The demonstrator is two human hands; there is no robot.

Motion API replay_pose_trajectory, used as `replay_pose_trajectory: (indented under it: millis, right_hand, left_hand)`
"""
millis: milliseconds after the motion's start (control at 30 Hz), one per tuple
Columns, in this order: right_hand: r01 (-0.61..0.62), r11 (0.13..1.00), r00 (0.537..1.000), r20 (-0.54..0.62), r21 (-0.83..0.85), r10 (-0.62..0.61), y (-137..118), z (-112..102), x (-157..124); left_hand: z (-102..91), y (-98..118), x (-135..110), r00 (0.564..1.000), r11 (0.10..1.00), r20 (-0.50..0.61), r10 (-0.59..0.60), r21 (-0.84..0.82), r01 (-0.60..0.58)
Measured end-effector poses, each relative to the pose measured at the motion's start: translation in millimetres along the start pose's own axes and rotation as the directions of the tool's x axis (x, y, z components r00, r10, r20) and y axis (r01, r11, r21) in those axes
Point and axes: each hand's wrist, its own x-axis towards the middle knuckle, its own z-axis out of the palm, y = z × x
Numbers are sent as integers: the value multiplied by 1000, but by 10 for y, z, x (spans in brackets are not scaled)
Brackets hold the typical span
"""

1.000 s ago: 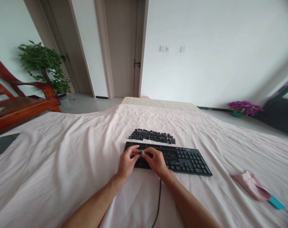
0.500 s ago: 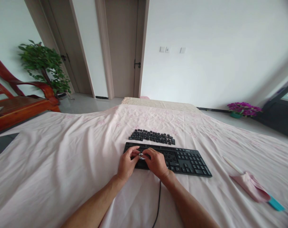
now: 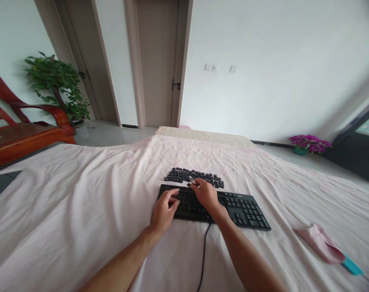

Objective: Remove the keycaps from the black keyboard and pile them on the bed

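A black keyboard (image 3: 251, 211) lies before me; many keys are off its left and middle part, while the number pad is full. My left hand (image 3: 164, 209) rests at its left end, thumb and forefinger curved apart with nothing between them. My right hand (image 3: 207, 196) reaches over the keyboard's back edge, its fingers closed on a silver wire keycap puller (image 3: 193, 180). By those fingertips is a dark keycap (image 3: 188, 185); whether they touch it I cannot tell. Loose black keycaps (image 3: 175, 175) lie in rows just behind the keyboard, partly hidden by my right hand.
A pale pink cloth (image 3: 111, 194) covers the surface in folds. The keyboard's cable (image 3: 204, 253) runs toward me. To the right lie a pink rag (image 3: 319, 243) and a blue-ended brush (image 3: 353, 265). A dark flat object (image 3: 3, 184) sits at the far left.
My right hand has moved forward with the keycap puller, from the keyboard to the loose keycaps. My left hand has stayed at the left end, now apart from the puller.
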Motion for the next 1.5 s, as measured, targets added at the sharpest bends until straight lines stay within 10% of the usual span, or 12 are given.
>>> replay_pose_trajectory:
  millis: [567, 1500]
  right_hand:
    - [-59, 981, 982, 166, -182, 90, -23, 251, 451]
    - [-13, 981, 997, 68, -196, 27, -72, 216, 406]
  left_hand:
    - [-14, 10, -4, 991, 987, 34, 132, 88, -135]
    - [-22, 16, -3, 990, 985, 52, 129, 108, -134]
